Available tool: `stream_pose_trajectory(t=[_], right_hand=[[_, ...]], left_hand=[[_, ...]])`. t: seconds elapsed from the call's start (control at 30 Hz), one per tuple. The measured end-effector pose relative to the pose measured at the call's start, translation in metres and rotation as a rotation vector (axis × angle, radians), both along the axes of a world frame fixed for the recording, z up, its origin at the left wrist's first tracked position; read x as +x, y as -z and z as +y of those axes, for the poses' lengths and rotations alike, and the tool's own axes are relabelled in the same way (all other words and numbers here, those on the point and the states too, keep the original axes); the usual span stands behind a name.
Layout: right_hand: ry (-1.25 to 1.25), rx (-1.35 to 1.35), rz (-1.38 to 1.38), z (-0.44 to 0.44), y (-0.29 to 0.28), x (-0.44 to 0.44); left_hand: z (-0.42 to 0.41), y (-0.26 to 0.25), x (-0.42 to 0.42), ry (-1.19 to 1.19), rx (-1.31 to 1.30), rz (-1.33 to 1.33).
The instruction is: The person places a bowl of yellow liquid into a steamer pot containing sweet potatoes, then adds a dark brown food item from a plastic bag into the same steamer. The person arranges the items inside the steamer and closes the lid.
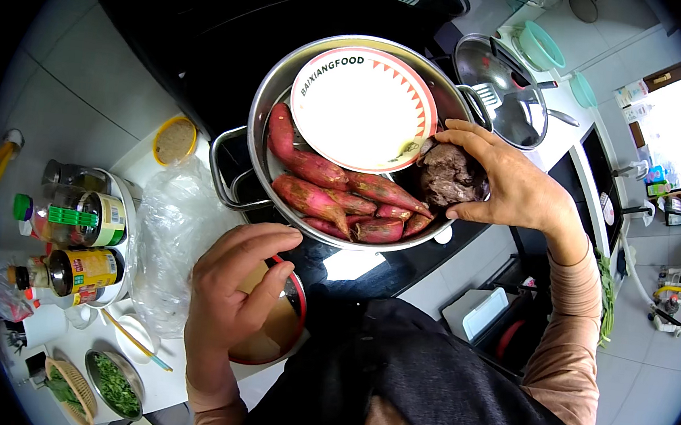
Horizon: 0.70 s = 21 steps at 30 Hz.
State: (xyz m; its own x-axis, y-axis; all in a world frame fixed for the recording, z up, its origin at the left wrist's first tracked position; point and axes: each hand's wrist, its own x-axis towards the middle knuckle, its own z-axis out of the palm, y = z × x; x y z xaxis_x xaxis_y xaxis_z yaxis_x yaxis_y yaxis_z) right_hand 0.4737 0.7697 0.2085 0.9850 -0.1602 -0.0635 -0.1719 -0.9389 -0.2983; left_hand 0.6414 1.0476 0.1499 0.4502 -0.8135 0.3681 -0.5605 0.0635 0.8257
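Observation:
A large steel steamer pot [338, 244] with looped side handles stands on the black stovetop. Inside it lie several raw sweet potatoes [320, 171], and a white plate [361, 111] with a red patterned rim leans over them. My right hand [501, 178] is curled round a dark brown, rough lump [450, 176] at the pot's right side; what the lump is, I cannot tell. My left hand [243, 283] hovers with bent, spread fingers below the pot's left handle, holding nothing. Under it, a red-rimmed round pan or lid [295, 330] is partly hidden.
To the left are a clear plastic bag [173, 246], sauce bottles [86, 269] on a white rack and a yellow-rimmed tub [175, 141]. A steel bowl of chopped greens [116, 384] sits lower left. A glass-lidded pan [500, 93] with a slotted turner stands right of the pot.

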Motion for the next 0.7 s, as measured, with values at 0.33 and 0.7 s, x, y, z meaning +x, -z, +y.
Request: stream_pose_trajectory(t=[0.33, 0.7], right_hand=[[0.034, 0.072, 0.026, 0.002, -0.005, 0.003], [-0.002, 0.199, -0.223, -0.012, -0.018, -0.014]], left_hand=[[0.003, -0.002, 0.002, -0.016, 0.022, 0.005], [-0.004, -0.012, 0.006, -0.134, 0.069, -0.143]])
